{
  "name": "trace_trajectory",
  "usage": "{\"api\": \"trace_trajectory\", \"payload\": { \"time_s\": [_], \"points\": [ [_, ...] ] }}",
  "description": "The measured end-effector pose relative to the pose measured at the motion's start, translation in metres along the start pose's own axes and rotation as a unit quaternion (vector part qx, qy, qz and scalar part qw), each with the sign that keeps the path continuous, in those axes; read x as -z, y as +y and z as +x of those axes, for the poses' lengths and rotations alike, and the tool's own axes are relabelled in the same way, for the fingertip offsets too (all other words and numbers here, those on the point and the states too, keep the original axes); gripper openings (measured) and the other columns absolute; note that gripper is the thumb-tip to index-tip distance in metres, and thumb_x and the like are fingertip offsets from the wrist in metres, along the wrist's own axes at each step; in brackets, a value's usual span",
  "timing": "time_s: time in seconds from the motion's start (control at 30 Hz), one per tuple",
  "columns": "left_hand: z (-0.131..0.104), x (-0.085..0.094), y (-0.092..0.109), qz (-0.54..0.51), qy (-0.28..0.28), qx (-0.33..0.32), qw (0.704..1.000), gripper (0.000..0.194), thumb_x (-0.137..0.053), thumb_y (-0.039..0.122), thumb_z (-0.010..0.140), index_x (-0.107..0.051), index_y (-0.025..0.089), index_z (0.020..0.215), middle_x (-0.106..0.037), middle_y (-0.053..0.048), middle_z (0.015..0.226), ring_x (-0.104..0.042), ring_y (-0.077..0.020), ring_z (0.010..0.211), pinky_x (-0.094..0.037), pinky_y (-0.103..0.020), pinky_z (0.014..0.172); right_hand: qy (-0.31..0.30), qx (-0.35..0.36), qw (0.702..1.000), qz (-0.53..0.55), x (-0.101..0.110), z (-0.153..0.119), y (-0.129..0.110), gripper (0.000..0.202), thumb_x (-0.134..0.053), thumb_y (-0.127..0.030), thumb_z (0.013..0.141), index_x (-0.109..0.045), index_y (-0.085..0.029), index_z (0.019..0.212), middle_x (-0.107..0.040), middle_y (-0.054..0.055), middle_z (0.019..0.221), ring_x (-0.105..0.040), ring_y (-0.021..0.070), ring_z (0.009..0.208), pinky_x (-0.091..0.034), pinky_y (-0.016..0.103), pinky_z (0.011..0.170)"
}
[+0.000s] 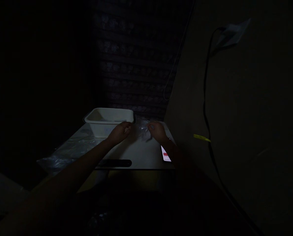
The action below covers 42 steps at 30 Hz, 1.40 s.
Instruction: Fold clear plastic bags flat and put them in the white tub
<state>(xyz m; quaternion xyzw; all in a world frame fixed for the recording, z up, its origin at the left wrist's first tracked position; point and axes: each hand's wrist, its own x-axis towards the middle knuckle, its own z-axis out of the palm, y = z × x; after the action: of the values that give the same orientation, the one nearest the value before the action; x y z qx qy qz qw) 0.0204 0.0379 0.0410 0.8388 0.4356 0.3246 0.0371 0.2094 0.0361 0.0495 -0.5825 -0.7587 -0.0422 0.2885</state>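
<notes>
In dim light, my left hand [121, 131] is in front of the right side of a white rectangular tub [100, 128]. Its fingers are curled together; whatever they hold is too dark to make out. My right hand [157, 130] is closed at the edge of a clear crinkled plastic bag [143, 129], which lies or hangs between the two hands. The tub stands at the back left of a small white table [138, 157], and something clear shows inside it.
More clear plastic [74, 147] covers the table's left side. A dark flat handle-like object [115, 163] lies along the front edge. A lit phone [166, 154] is under my right forearm. A black cable [204, 98] with a yellow tag [201, 137] runs down the right wall.
</notes>
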Motion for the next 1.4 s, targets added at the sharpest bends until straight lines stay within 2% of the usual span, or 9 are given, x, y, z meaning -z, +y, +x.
{"api": "trace_trajectory", "payload": {
  "time_s": [0.17, 0.3, 0.4, 0.53, 0.67, 0.87, 1.1, 1.23, 1.4],
  "points": [
    [0.013, -0.006, 0.014, -0.069, 0.015, -0.006, 0.997, 0.057, -0.052, 0.033, 0.058, -0.04, 0.01, 0.108, -0.046, -0.012, 0.11, -0.045, -0.0199, 0.096, -0.041, -0.029, 0.072, -0.002, 0.048, 0.992, 0.12, 0.008, -0.011, -0.011, 0.019, -0.042, -0.019, 0.071, -0.06, -0.015, 0.076, -0.061, 0.003, 0.083, -0.052, 0.0121, 0.081, -0.036, 0.023, 0.075],
    [0.011, -0.008, 0.014, -0.088, -0.056, 0.023, 0.994, 0.033, -0.047, 0.033, 0.062, -0.056, 0.012, 0.086, -0.059, -0.005, 0.088, -0.052, -0.018, 0.083, -0.039, -0.028, 0.073, -0.014, 0.009, 0.972, 0.234, 0.008, -0.017, -0.016, 0.018, -0.043, -0.018, 0.07, -0.06, -0.013, 0.073, -0.062, 0.004, 0.077, -0.055, 0.0114, 0.075, -0.04, 0.022, 0.07],
    [0.005, -0.004, 0.011, -0.108, -0.048, 0.059, 0.991, 0.028, -0.039, 0.034, 0.067, -0.058, 0.013, 0.07, -0.061, -0.003, 0.073, -0.055, -0.0156, 0.072, -0.041, -0.026, 0.067, -0.011, -0.015, 0.961, 0.277, 0.003, -0.019, -0.018, 0.019, -0.046, -0.023, 0.069, -0.059, -0.013, 0.078, -0.061, 0.004, 0.079, -0.055, 0.0122, 0.075, -0.041, 0.023, 0.069],
    [-0.003, 0.002, 0.008, -0.124, -0.024, 0.076, 0.989, 0.026, -0.041, 0.032, 0.064, -0.058, 0.013, 0.067, -0.061, -0.003, 0.069, -0.055, -0.0157, 0.068, -0.04, -0.025, 0.065, 0.005, -0.007, 0.968, 0.251, -0.008, -0.02, -0.024, 0.038, -0.057, -0.034, 0.059, -0.055, -0.016, 0.092, -0.058, 0.006, 0.093, -0.053, 0.016, 0.084, -0.041, 0.027, 0.072],
    [-0.006, 0.005, 0.007, -0.163, -0.001, 0.095, 0.982, 0.024, -0.041, 0.031, 0.061, -0.057, 0.012, 0.064, -0.06, -0.004, 0.068, -0.054, -0.017, 0.068, -0.041, -0.026, 0.063, -0.004, 0.008, 0.978, 0.207, -0.014, -0.019, -0.031, 0.013, -0.051, -0.018, 0.062, -0.061, -0.018, 0.071, -0.061, 0.001, 0.076, -0.055, 0.0138, 0.074, -0.041, 0.026, 0.07],
    [-0.003, 0.001, 0.006, -0.224, 0.025, 0.091, 0.97, 0.026, -0.051, 0.03, 0.054, -0.057, 0.013, 0.072, -0.06, -0.004, 0.076, -0.054, -0.0169, 0.075, -0.04, -0.028, 0.07, -0.02, 0.005, 0.957, 0.29, -0.009, -0.018, -0.037, 0.018, -0.044, -0.008, 0.062, -0.06, -0.016, 0.063, -0.061, 0.0, 0.063, -0.054, 0.0109, 0.062, -0.041, 0.022, 0.061],
    [-0.006, 0.001, 0.003, -0.302, -0.002, 0.176, 0.937, 0.017, -0.052, 0.028, 0.054, -0.055, 0.012, 0.059, -0.056, 0.0, 0.053, -0.052, -0.0121, 0.053, -0.041, -0.023, 0.052, -0.049, -0.042, 0.939, 0.337, -0.012, -0.019, -0.028, 0.015, -0.047, -0.01, 0.06, -0.06, -0.013, 0.068, -0.06, 0.002, 0.067, -0.054, 0.0116, 0.064, -0.042, 0.023, 0.06],
    [-0.007, 0.003, 0.01, -0.315, -0.016, 0.189, 0.93, 0.011, -0.052, 0.023, 0.053, -0.054, 0.013, 0.056, -0.051, 0.003, 0.045, -0.047, -0.0085, 0.043, -0.037, -0.02, 0.044, -0.044, 0.008, 0.948, 0.315, -0.016, -0.023, -0.03, 0.039, -0.059, -0.02, 0.053, -0.056, -0.016, 0.091, -0.059, 0.003, 0.087, -0.053, 0.0146, 0.079, -0.041, 0.025, 0.068],
    [-0.009, -0.001, 0.007, -0.308, -0.066, 0.181, 0.932, 0.017, -0.056, 0.022, 0.05, -0.056, 0.013, 0.064, -0.05, 0.005, 0.045, -0.045, -0.0074, 0.042, -0.034, -0.018, 0.041, -0.025, -0.007, 0.953, 0.302, -0.016, -0.02, -0.029, 0.015, -0.049, -0.021, 0.064, -0.061, -0.014, 0.069, -0.06, 0.002, 0.067, -0.054, 0.0131, 0.066, -0.04, 0.024, 0.061]
  ]
}}
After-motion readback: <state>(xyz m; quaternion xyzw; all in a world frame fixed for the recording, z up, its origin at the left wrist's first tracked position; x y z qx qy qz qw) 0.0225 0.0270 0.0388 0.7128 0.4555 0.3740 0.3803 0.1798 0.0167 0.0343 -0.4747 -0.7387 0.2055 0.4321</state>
